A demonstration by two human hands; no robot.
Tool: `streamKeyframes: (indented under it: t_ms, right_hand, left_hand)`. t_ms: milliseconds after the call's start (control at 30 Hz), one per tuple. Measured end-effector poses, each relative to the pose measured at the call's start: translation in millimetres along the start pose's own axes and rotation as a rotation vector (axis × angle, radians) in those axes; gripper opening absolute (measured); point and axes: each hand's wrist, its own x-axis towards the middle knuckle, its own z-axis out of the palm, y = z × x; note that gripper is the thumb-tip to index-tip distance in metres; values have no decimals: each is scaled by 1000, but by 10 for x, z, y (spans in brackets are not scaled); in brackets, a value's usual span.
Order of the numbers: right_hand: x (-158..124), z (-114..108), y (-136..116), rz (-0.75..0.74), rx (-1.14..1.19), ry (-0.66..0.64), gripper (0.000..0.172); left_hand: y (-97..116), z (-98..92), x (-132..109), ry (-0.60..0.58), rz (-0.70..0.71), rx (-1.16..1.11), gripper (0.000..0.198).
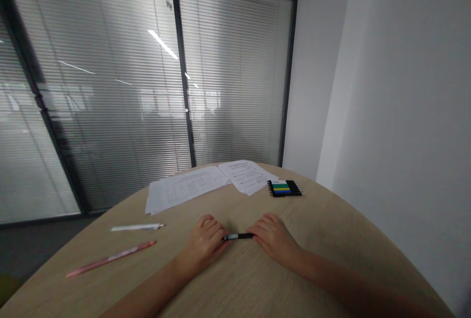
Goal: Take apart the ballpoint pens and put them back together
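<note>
A black pen point(241, 236) with a pale band lies level between my two hands, just above or on the wooden table point(235, 283). My left hand point(208, 239) is closed on its left end, fingers curled. At the other end, my right hand point(274, 239) grips the pen between thumb and fingers. Both pen ends are hidden by my fingers. To the left lie a white pen point(136, 227) and, nearer to me, a pink pen point(112, 258).
Printed sheets point(187, 188) and another sheet point(248, 175) lie at the table's far side. Right of them is a row of several black pens point(286, 188) with coloured bands. Behind the table stand a glass partition with blinds point(235, 77) and a white wall point(405, 112).
</note>
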Motion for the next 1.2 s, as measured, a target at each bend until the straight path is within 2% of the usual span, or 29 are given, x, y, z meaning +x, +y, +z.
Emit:
streamKeyframes:
  t_ms: [133,300,567,767,1000,1200]
  right_hand:
    - [15,14,14,41,-77,-25,25]
    - [38,40,182,103,-176,-65,21]
    - [68,-24,426,153,-267,-70,21]
    - [37,-138,818,200,-377,-79,21]
    - [-151,-238,1331,331,-424,-25,26]
    - [-253,-216,1561,388,-425,-9,29]
  left_hand:
    - [-19,33,10,-66,-70,33,14]
    - [-66,46,16,-62,-184,14,16]
    - [-161,180,-73,-66,-212,21,17]
    - [-185,230,-114,-137,-240,45,20]
    - [-189,244,-116,-121,-235,36,22]
    - [-163,176,-73,-212,-267,7,24]
